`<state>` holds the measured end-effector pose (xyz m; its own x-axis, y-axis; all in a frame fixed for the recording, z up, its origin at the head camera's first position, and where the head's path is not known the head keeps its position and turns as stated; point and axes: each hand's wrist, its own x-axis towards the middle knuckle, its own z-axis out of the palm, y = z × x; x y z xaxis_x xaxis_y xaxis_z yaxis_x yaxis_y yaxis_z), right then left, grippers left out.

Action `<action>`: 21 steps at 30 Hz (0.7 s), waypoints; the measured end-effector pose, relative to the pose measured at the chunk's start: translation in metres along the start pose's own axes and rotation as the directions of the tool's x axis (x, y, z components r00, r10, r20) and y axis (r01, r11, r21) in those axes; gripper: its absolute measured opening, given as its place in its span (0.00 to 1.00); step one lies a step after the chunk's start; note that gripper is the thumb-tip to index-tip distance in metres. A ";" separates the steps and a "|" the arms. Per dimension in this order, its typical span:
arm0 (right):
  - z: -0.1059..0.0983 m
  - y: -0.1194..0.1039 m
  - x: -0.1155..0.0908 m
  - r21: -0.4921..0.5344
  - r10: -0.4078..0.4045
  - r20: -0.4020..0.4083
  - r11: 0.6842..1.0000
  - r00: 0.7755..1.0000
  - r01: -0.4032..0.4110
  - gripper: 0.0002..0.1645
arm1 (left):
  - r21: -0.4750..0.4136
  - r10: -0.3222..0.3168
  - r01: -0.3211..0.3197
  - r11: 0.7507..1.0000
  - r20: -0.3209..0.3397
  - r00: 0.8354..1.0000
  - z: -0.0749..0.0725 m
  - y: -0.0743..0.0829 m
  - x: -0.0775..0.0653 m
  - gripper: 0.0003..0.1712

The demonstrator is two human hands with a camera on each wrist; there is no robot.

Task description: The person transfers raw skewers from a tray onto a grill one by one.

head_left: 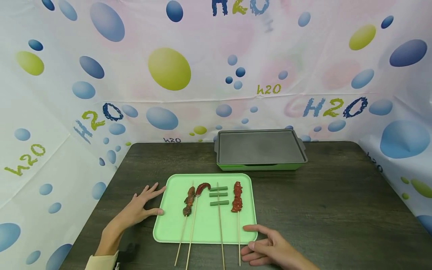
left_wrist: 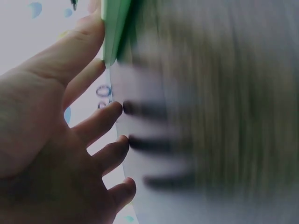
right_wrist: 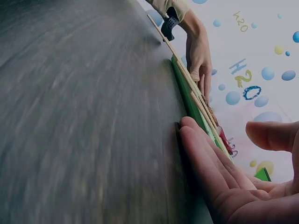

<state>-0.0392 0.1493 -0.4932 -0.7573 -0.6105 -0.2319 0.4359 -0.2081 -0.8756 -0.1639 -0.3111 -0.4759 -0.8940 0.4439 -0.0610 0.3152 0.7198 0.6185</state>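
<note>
The head view shows a white cloth backdrop [head_left: 202,75], printed with blue and yellow-green ovals and "H2O" lettering, rising behind a dark, wood-grained table [head_left: 324,213]. On the table, a grey rectangular griddle with a green base [head_left: 261,148] stands just beyond a light green rectangular tray with rounded corners [head_left: 206,232], offset toward the tray's right. One far edge of the tray faces the griddle.

The left hand [head_left: 140,210] is at the tray's left edge, its fingers spread wide and its thumb set well away from them. The left wrist view shows the thumb against the tray's rim; this hand grips nothing. The right hand [head_left: 270,247] is at the tray's near right corner, with a wide gap between thumb and fingers and nothing held between them; whether its fingertips touch the tray I cannot tell.

Four skewers lie on the tray, from its left to its right: brown meat chunks on a thin wooden stick [head_left: 189,200], a curled dark red tentacle [head_left: 201,187], three green bean-like pieces set crosswise [head_left: 218,194], and red meat chunks [head_left: 237,197]. Their long axes run from near to far, food ends toward the tray's far edge, bare sticks overhanging its near edge. The two leftmost slant, their food ends leaning toward the tray's right.
</note>
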 end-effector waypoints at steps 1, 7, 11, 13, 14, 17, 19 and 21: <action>-0.002 -0.001 -0.002 -0.008 -0.008 -0.004 1.000 1.000 0.008 0.35 | 0.006 0.003 -0.003 1.000 -0.002 1.000 0.003 0.002 0.002 0.48; -0.012 -0.003 -0.015 0.024 0.024 -0.032 0.999 0.999 -0.023 0.34 | 0.079 0.008 -0.007 0.997 -0.013 1.000 0.018 0.021 0.016 0.50; -0.019 -0.001 -0.024 0.074 0.049 -0.074 0.996 0.996 -0.044 0.32 | 0.129 0.002 -0.002 0.992 -0.002 1.000 0.026 0.036 0.025 0.51; -0.023 0.000 -0.028 0.087 0.057 -0.099 0.995 0.993 -0.049 0.31 | 0.135 0.000 0.000 0.991 0.005 1.000 0.030 0.043 0.028 0.51; -0.024 0.000 -0.030 0.094 0.062 -0.112 0.994 0.992 -0.052 0.31 | 0.137 -0.002 0.001 0.991 0.008 1.000 0.032 0.046 0.029 0.51; -0.029 -0.001 -0.036 0.097 0.068 -0.133 0.994 0.989 -0.056 0.31 | 0.137 -0.004 0.003 0.991 0.011 1.000 0.038 0.055 0.032 0.51; -0.032 -0.001 -0.040 0.094 0.073 -0.146 0.994 0.987 -0.059 0.30 | 0.144 -0.006 0.004 0.990 0.010 1.000 0.041 0.061 0.034 0.50; -0.036 -0.002 -0.044 0.095 0.080 -0.158 0.993 0.984 -0.066 0.30 | 0.156 -0.009 0.008 0.988 0.006 1.000 0.045 0.067 0.036 0.50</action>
<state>-0.0243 0.2035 -0.4968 -0.7873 -0.4965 -0.3656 0.5290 -0.2393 -0.8141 -0.1608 -0.2228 -0.4721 -0.8948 0.4407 -0.0709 0.3542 0.7977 0.4882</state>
